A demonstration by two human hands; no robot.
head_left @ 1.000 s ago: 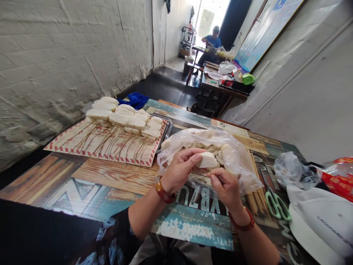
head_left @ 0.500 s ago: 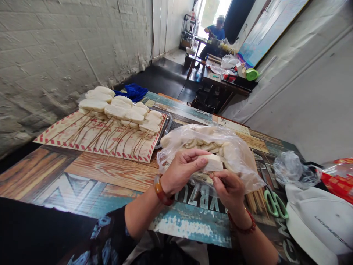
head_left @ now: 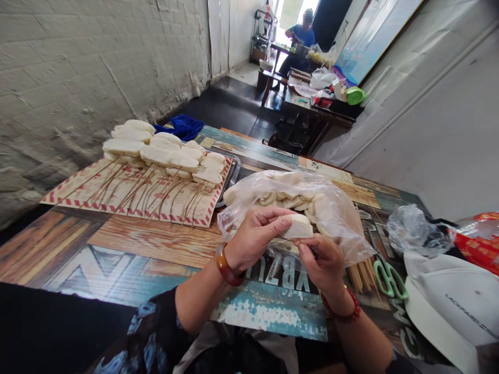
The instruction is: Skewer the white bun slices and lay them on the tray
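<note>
Over a clear plastic bag (head_left: pixel 343 228) full of pale bun slices, my left hand (head_left: pixel 259 234) grips one thick white bun slice (head_left: pixel 299 227) between thumb and fingers. My right hand (head_left: pixel 322 259) is closed in a pinch at the slice's lower edge. Only a tiny brownish bit of what looks like a skewer shows at its fingertips; the rest is hidden. To the left, skewered bun slices (head_left: pixel 169 156) are stacked in rows, their thin sticks (head_left: pixel 132 189) pointing towards me across a red-and-cream printed paper (head_left: pixel 74 192).
A metal tray (head_left: pixel 234 174) lies under the paper. Bamboo skewers (head_left: pixel 360 280), green-handled scissors (head_left: pixel 390 280), a white cap (head_left: pixel 448 306) and a crumpled plastic bag (head_left: pixel 415 231) are on the right. A blue cloth (head_left: pixel 181 127) sits at the far edge. Another person (head_left: pixel 304 36) works at a far table.
The right fingertips have come up against the slice's lower edge, and the brownish tip between them is less visible. The whole view has shifted slightly.
</note>
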